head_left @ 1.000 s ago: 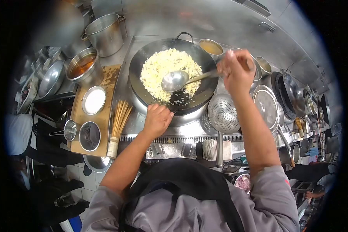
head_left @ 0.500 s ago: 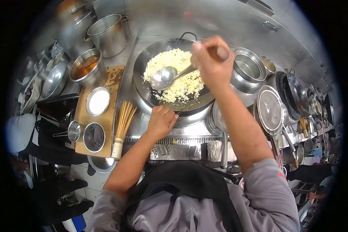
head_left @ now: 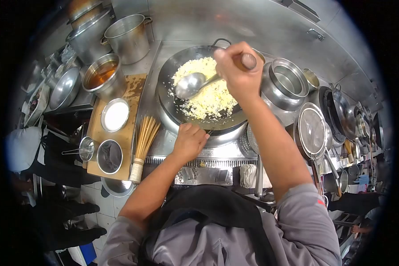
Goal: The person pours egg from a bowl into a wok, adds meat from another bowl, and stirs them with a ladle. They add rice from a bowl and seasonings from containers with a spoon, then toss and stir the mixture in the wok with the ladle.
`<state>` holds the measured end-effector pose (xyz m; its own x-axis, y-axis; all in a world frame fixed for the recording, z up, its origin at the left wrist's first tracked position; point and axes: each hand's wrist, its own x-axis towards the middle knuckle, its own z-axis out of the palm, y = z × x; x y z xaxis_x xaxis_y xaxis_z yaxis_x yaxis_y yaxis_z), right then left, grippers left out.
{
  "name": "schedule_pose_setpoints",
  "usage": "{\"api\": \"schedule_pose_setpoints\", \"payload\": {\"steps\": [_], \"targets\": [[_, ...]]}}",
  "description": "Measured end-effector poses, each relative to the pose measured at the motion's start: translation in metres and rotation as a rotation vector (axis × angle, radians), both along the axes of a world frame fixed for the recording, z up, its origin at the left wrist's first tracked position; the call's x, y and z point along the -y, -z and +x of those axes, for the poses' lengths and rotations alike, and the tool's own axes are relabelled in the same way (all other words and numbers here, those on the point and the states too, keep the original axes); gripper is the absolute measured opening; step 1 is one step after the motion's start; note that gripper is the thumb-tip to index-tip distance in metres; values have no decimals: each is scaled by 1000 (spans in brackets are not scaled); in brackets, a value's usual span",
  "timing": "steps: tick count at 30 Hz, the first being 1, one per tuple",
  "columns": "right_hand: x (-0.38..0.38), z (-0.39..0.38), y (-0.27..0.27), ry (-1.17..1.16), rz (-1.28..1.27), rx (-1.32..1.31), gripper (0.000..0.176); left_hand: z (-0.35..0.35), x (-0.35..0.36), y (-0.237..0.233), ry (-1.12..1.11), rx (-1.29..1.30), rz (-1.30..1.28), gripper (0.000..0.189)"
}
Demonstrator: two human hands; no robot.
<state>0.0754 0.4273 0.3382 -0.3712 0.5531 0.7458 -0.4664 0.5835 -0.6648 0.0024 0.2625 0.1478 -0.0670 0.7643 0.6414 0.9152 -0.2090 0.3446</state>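
- The left hand [head_left: 189, 141] is placed at the near rim of the wok [head_left: 167, 99], with its fingers curled closed over the edge.
- Just left of that hand, a bamboo brush [head_left: 142, 144] is laid on the steel bench [head_left: 151, 62], its bristles fanned towards the far side.
- Left of the brush, a wooden board [head_left: 131, 91] is seen. A white-filled bowl [head_left: 115, 115] and an empty steel bowl [head_left: 109, 156] are set on it.
- Yellow fried rice [head_left: 210, 99] is heaped in the middle and right of the wok.
- The ladle [head_left: 189, 85] is held with its bowl over the left edge of the rice. Whether it touches the rice cannot be told.
- The right hand [head_left: 237, 71] is raised above the wok's far right side, its fingers clenched around the end of the ladle's handle.
- Just right of the wok, a steel pot [head_left: 288, 82] is stood.
- At the far left, a pot of brown liquid [head_left: 103, 73] and a tall stockpot [head_left: 129, 35] are placed.
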Motion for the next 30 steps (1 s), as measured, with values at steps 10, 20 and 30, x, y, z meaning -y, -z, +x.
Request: {"api": "schedule_pose_setpoints", "payload": {"steps": [10,20,30], "targets": [[-6,-8,-32,-36,-38,-87,20,-2,-2,2,16,23,-4,17],[-5,4,-51,-52,-103,-227,26,-3,0,-4,27,40,-35,16],[-45,-16,-6,212,140,-131,21,-2,1,-1,10,-27,-84,19]]}}
